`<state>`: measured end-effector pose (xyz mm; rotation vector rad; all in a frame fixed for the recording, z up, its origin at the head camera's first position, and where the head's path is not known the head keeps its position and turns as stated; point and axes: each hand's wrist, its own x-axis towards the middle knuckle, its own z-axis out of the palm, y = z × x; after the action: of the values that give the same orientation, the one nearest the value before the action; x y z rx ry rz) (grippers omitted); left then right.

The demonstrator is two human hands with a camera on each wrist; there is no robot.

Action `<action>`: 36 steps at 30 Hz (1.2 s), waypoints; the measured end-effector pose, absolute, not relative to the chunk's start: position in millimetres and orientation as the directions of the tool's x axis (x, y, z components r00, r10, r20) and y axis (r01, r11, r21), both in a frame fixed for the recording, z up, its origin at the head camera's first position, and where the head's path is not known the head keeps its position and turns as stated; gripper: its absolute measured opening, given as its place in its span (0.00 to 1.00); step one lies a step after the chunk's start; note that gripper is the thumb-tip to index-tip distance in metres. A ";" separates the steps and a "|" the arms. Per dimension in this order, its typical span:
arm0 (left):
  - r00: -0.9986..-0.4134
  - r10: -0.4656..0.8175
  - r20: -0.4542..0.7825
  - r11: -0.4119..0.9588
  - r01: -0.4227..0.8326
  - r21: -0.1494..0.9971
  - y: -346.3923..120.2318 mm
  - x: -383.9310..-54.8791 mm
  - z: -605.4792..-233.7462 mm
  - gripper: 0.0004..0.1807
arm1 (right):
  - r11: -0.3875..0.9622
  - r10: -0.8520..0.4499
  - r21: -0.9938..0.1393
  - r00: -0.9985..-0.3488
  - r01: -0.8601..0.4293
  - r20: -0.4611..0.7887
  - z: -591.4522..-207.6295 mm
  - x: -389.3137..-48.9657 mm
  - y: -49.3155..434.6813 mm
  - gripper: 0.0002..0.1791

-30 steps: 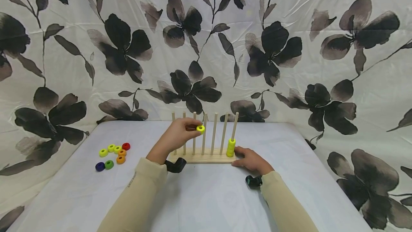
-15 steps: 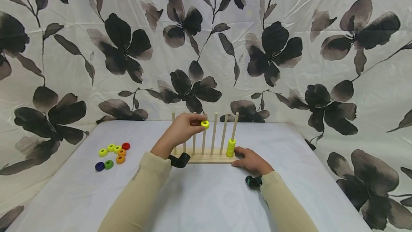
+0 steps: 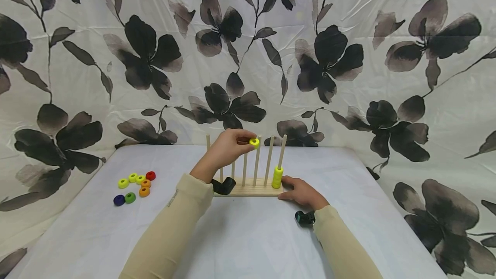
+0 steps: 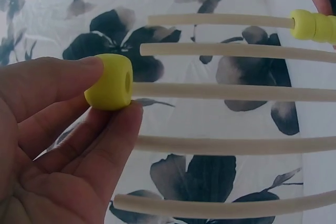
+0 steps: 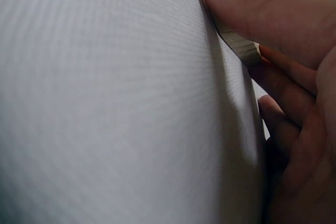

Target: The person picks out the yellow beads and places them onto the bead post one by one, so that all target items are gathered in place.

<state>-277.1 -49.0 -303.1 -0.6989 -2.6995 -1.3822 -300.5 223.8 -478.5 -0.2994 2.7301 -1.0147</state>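
My left hand [image 3: 224,152] pinches a yellow bead [image 3: 254,143] between thumb and fingers, near the tops of the middle pegs of a wooden peg stand [image 3: 248,191]. In the left wrist view the bead's hole faces along the pegs, and the bead overlaps the tip of one peg [image 4: 231,92]. A stack of yellow beads [image 3: 277,178] sits low on the rightmost peg. My right hand [image 3: 303,193] grips the right end of the stand's base; the right wrist view shows the thumb [image 5: 273,11] on one side of the wood [image 5: 239,43] and fingers on the other.
Loose beads lie on the left of the white table [image 3: 252,236]: several yellow ones [image 3: 123,183], a red bead [image 3: 150,175], two orange ones [image 3: 144,191], a green bead [image 3: 130,197] and a dark blue one [image 3: 119,200]. A flowered cloth [image 3: 279,76] hangs behind.
My left hand has moved right and up with the yellow bead, passing along the peg tops. The right hand stays at the base's end.
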 end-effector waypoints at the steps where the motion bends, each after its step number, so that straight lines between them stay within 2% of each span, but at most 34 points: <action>1: -0.897 0.379 0.229 0.501 0.407 0.764 -47.5 -277.8 -302.7 0.20 | 0.740 -0.261 -0.663 -0.957 -0.112 -0.129 -478.2 -300.3 223.8 0.40; 16: -0.876 0.390 0.283 0.488 0.458 0.744 -27.4 -283.5 -290.5 0.20 | 0.757 -0.272 -0.641 -0.953 -0.126 -0.133 -477.7 -301.6 223.5 0.40; 36: -0.845 0.456 0.279 0.505 0.503 0.701 -0.9 -301.7 -285.4 0.19 | 0.741 -0.279 -0.661 -0.950 -0.120 -0.140 -478.8 -303.5 226.7 0.40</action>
<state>-301.7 -0.9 -285.4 -0.8533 -2.6742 -1.2765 -303.5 226.7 -478.8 -0.3152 2.7120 -1.0059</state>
